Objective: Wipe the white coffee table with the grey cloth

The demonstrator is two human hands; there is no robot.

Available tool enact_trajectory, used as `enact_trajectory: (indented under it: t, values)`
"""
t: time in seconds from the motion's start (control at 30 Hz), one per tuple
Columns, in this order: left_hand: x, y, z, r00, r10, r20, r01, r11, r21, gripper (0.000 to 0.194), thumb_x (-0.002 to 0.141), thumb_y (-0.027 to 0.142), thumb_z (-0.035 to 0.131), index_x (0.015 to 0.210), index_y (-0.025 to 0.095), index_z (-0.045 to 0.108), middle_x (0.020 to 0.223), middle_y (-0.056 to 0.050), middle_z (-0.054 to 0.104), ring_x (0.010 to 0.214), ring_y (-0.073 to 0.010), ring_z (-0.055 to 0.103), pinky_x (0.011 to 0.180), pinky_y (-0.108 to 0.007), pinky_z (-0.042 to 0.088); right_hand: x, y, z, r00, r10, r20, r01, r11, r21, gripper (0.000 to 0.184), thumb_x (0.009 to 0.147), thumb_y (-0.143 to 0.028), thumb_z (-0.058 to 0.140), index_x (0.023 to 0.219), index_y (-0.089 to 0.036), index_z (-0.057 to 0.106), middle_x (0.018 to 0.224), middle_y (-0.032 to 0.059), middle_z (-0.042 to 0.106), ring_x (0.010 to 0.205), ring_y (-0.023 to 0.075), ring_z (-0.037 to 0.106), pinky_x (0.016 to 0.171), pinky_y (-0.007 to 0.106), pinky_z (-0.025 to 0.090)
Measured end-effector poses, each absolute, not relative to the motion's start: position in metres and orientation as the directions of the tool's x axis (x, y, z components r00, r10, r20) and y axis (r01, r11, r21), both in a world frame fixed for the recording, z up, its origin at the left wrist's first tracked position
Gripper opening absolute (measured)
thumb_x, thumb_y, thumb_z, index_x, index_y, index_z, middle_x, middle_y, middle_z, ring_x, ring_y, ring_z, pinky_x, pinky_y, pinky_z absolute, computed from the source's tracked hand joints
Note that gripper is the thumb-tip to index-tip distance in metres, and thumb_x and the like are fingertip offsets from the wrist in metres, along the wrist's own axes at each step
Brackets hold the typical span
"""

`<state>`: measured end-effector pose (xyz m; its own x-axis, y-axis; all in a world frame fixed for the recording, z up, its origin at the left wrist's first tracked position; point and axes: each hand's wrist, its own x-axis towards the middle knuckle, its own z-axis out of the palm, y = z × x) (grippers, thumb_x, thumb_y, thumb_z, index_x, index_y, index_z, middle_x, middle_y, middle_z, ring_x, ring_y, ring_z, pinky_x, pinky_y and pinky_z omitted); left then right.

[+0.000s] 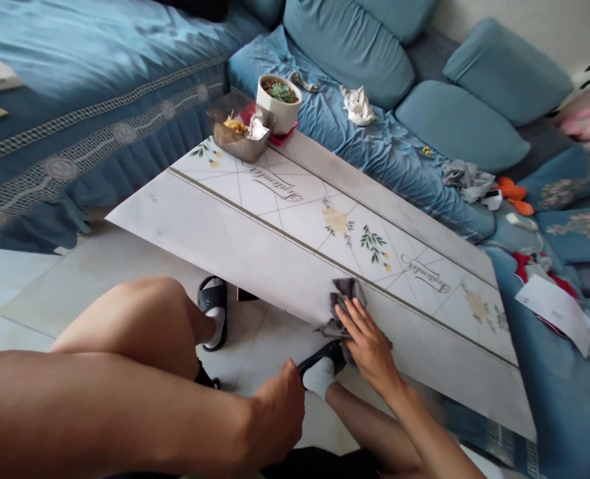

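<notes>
My right hand (369,342) lies flat on a grey cloth (343,296) at the near edge of a low white table (255,246) with a flower print. Its fingers are stretched out and press the cloth onto the tabletop. My left hand (277,416) hangs below the table edge, over my knee, with fingers curled into a loose fist and nothing visible in it. My bare legs and feet in black sandals with white socks (213,313) are under the table edge.
At the table's far corner stand a clear box with food scraps and tissue (239,133) and a white pot with a succulent (279,100). A blue sofa with cushions (354,40), crumpled tissue (357,105), clothes and papers runs behind and right. A blue bedspread (75,86) is left.
</notes>
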<state>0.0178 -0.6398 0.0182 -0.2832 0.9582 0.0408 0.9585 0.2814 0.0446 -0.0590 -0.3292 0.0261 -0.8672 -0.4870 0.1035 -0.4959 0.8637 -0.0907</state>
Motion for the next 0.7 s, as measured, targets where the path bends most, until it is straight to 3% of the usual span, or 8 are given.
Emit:
enact_trajectory:
  t: [0.13, 0.3, 0.4, 0.53, 0.63, 0.7]
  values:
    - [0.026, -0.639, 0.013, -0.217, 0.975, 0.054, 0.974, 0.213, 0.071, 0.025, 0.071, 0.046, 0.098, 0.090, 0.030, 0.095, 0.101, -0.018, 0.086, 0.103, -0.0446, 0.078, 0.109, -0.068, 0.048, -0.108, -0.446, 0.015, -0.827, -0.542, 0.150, -0.559, 0.822, -0.112, 0.070, 0.109, -0.008, 0.060, 0.176, -0.025, 0.050, 0.183, 0.0084, 0.041, 0.170, 0.0337, 0.037, 0.137, 0.058, 0.047]
    - [-0.004, -0.617, -0.006, -0.178, 0.953, -0.247, 0.968, 0.215, 0.130, 0.031, 0.085, 0.039, 0.095, 0.109, 0.019, 0.095, 0.100, -0.022, 0.086, 0.095, -0.0392, 0.080, 0.103, -0.056, 0.053, -0.147, -0.520, 0.016, -0.796, -0.582, 0.166, -0.604, 0.780, -0.163, 0.057, 0.116, -0.027, 0.065, 0.172, -0.024, 0.056, 0.181, 0.0054, 0.043, 0.171, 0.0304, 0.037, 0.140, 0.053, 0.042]
    - [-0.023, -0.617, -0.005, -0.181, 0.931, -0.317, 0.961, 0.236, 0.143, 0.031, 0.089, 0.033, 0.092, 0.114, 0.014, 0.093, 0.103, -0.024, 0.086, 0.098, -0.0381, 0.080, 0.102, -0.053, 0.052, -0.122, -0.451, 0.018, -0.796, -0.584, 0.160, -0.605, 0.776, -0.178, 0.061, 0.114, -0.019, 0.061, 0.174, -0.025, 0.052, 0.183, 0.0042, 0.040, 0.173, 0.0280, 0.033, 0.141, 0.052, 0.041]
    - [-0.024, -0.635, -0.001, -0.190, 0.965, -0.181, 0.973, 0.210, 0.097, 0.038, 0.090, 0.030, 0.090, 0.124, 0.013, 0.090, 0.113, -0.023, 0.085, 0.104, -0.0375, 0.077, 0.105, -0.051, 0.047, -0.042, -0.277, 0.028, -0.858, -0.507, 0.079, -0.513, 0.845, -0.154, 0.073, 0.111, -0.011, 0.052, 0.181, -0.028, 0.040, 0.184, 0.0038, 0.039, 0.174, 0.0268, 0.030, 0.141, 0.054, 0.040]
    - [-0.009, -0.645, -0.003, -0.165, 0.979, -0.120, 0.978, 0.178, 0.105, 0.034, 0.090, 0.040, 0.091, 0.114, 0.016, 0.092, 0.111, -0.022, 0.085, 0.103, -0.0389, 0.076, 0.107, -0.055, 0.046, 0.006, -0.174, 0.035, -0.899, -0.435, 0.051, -0.438, 0.895, -0.090, 0.078, 0.113, -0.014, 0.052, 0.184, -0.036, 0.030, 0.183, 0.0025, 0.039, 0.172, 0.0258, 0.033, 0.138, 0.050, 0.044]
    - [0.002, -0.648, -0.007, -0.167, 0.980, -0.104, 0.976, 0.179, 0.124, 0.037, 0.088, 0.049, 0.092, 0.109, 0.018, 0.093, 0.108, -0.022, 0.085, 0.103, -0.0406, 0.076, 0.107, -0.058, 0.046, 0.017, -0.149, 0.036, -0.907, -0.421, 0.031, -0.422, 0.905, -0.047, 0.079, 0.114, -0.016, 0.053, 0.185, -0.037, 0.025, 0.184, 0.0033, 0.039, 0.171, 0.0273, 0.034, 0.137, 0.051, 0.046]
